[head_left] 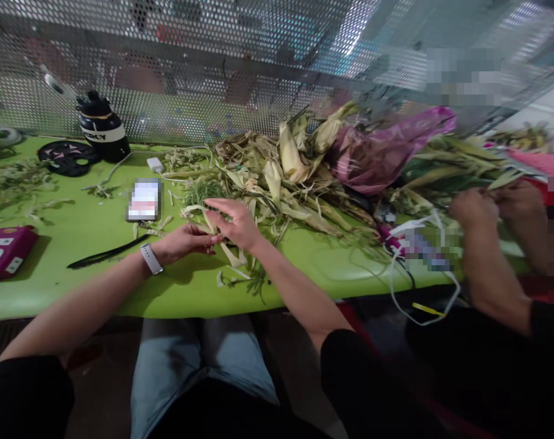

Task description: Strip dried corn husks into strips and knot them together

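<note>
My left hand point(185, 241), with a white watch on its wrist, pinches a pale corn ear point(211, 224) lying on the green table point(98, 262). My right hand point(235, 222) curls over the same ear, fingers wrapped on its husk. Loose husk strips point(240, 268) lie just below both hands. A big heap of corn husks and ears point(286, 177) rises right behind them.
A phone point(143, 199) lies left of my hands, a black strap point(107, 253) below it. A black jar point(103, 129) and round lid point(69, 157) stand far left, a magenta box point(7, 250) at the left edge. A purple bag point(386, 152) tops the heap. Another person's hands point(491, 207) work at right. Perforated metal screen behind.
</note>
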Motion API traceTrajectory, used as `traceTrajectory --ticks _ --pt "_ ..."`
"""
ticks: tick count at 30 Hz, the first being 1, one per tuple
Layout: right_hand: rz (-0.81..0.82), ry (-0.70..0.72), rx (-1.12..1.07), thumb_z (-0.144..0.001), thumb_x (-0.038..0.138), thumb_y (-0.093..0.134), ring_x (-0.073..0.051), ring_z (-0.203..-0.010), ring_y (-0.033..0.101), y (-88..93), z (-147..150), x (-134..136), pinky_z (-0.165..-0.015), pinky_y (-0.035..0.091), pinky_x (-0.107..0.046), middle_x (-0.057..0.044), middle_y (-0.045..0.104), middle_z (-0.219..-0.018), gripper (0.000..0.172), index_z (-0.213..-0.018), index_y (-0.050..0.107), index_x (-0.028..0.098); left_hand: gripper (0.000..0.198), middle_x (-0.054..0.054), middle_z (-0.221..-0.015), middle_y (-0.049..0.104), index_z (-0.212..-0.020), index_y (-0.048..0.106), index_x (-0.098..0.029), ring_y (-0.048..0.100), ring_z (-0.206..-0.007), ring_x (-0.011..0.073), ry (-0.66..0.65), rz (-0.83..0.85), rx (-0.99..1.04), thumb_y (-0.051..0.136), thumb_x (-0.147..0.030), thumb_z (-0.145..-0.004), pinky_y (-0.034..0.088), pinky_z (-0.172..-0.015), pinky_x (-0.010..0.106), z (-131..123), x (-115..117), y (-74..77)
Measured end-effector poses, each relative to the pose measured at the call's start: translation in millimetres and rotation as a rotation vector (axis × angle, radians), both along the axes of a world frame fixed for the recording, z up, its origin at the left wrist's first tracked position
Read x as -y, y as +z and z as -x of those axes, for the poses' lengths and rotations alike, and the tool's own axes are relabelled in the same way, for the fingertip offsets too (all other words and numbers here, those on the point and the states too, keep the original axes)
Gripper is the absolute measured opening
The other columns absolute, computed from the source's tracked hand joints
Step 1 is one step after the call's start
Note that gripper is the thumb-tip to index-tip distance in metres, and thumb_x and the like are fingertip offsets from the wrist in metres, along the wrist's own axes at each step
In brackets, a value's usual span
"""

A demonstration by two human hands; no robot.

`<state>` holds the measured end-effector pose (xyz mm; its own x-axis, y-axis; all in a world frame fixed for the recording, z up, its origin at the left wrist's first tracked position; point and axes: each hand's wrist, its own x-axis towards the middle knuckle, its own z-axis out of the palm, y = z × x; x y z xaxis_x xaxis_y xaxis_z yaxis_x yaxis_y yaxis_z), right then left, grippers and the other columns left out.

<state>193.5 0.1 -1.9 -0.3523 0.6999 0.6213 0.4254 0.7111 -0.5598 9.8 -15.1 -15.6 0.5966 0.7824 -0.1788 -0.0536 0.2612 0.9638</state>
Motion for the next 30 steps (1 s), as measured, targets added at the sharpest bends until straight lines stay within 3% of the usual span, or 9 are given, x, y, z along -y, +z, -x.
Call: traceTrajectory --ticks 3,7,10,12,16,19,22,27,30 --pt "-0.035 -0.045 -0.09 -0.095 0.046 0.051 -0.021 -0.114 0.063 6.9 -8 1 -0.102 0.045 -0.041 -0.008 0.072 -0.115 0.034 -0.106 0.072 0.023 0.014 0.007 -0.07 0.072 -0.075 0.079 -0.014 0.064 -0.061 0.0099 0.022 0.001 0.021 0.083 -0.027 -0.071 0.055 -0.065 0.022 2 -1 3.5" --pt "0.023 -0.003 0.015 -0.095 0.049 0.048 -0.018 -0.086 0.065 11.5 -12 6 -0.102 0.041 -0.043 -0.004 0.073 -0.086 0.039 -0.078 0.068 0.021 0.011 0.006 -0.069 0.072 -0.076 0.079 -0.014 0.063 -0.061 0.0094 -0.008 -0.008 0.036 0.081 -0.024 -0.072 0.054 -0.065 0.021 3 -2 5.0" --pt "0.141 0.016 0.043 -0.092 0.054 0.053 -0.014 -0.068 0.057 13.2 -11 12 -0.082 0.046 -0.033 0.0 0.065 -0.071 0.04 -0.074 0.061 0.019 0.014 0.006 -0.069 0.071 -0.073 0.077 -0.013 0.063 -0.061 0.0094 0.013 -0.009 0.009 0.081 -0.026 -0.072 0.055 -0.066 0.022 3 -3 5.3" --pt "0.218 0.025 0.04 -0.089 0.056 0.055 -0.012 -0.062 0.052 13.2 -11 15 -0.066 0.041 -0.027 0.001 0.061 -0.067 0.04 -0.074 0.06 0.019 0.018 0.006 -0.07 0.07 -0.072 0.075 -0.012 0.063 -0.062 0.0099 0.046 -0.012 -0.016 0.083 -0.028 -0.071 0.055 -0.066 0.023 3 -4 6.4" --pt "0.28 -0.043 0.04 -0.087 0.06 0.056 -0.01 -0.054 0.043 8.8 -10 16 -0.054 0.031 -0.025 0.003 0.056 -0.06 0.044 -0.07 0.059 0.019 0.031 0.003 -0.07 0.069 -0.082 0.065 -0.012 0.065 -0.062 0.0117 0.205 -0.062 -0.027 0.086 -0.028 -0.066 0.055 -0.065 0.026 -1 -2 9.1" --pt "0.292 -0.147 0.009 -0.087 0.061 0.056 -0.009 -0.05 0.037 3.3 -8 13 -0.051 0.027 -0.025 0.004 0.049 -0.055 0.045 -0.069 0.058 0.019 0.044 -0.003 -0.067 0.065 -0.089 0.052 -0.017 0.066 -0.064 0.0135 0.393 -0.191 0.026 0.087 -0.026 -0.064 0.055 -0.068 0.028 -5 0 7.7" --pt "0.255 -0.201 -0.018 -0.088 0.061 0.054 -0.009 -0.05 0.035 0.0 -8 10 -0.052 0.026 -0.026 0.004 0.047 -0.054 0.045 -0.069 0.057 0.019 0.045 -0.004 -0.07 0.063 -0.089 0.051 -0.019 0.065 -0.066 0.012 0.503 -0.341 0.004 0.087 -0.021 -0.063 0.051 -0.067 0.024 -7 2 5.5" --pt "0.281 -0.112 -0.011 -0.087 0.06 0.056 -0.009 -0.051 0.035 5.0 -11 9 -0.052 0.026 -0.026 0.004 0.047 -0.055 0.045 -0.069 0.057 0.019 0.048 -0.001 -0.074 0.067 -0.113 0.063 -0.018 0.06 -0.065 0.0117 0.394 -0.489 -0.137 0.082 -0.019 -0.068 0.047 -0.065 0.023 -4 5 9.6" --pt "0.323 -0.049 0.01 -0.084 0.059 0.06 -0.009 -0.054 0.036 9.0 -12 10 -0.054 0.028 -0.025 0.004 0.047 -0.056 0.044 -0.068 0.058 0.018 0.025 0.001 -0.074 0.067 -0.096 0.071 -0.017 0.058 -0.065 0.0123 0.291 -0.568 -0.226 0.078 -0.021 -0.072 0.046 -0.062 0.022 -3 5 11.6"
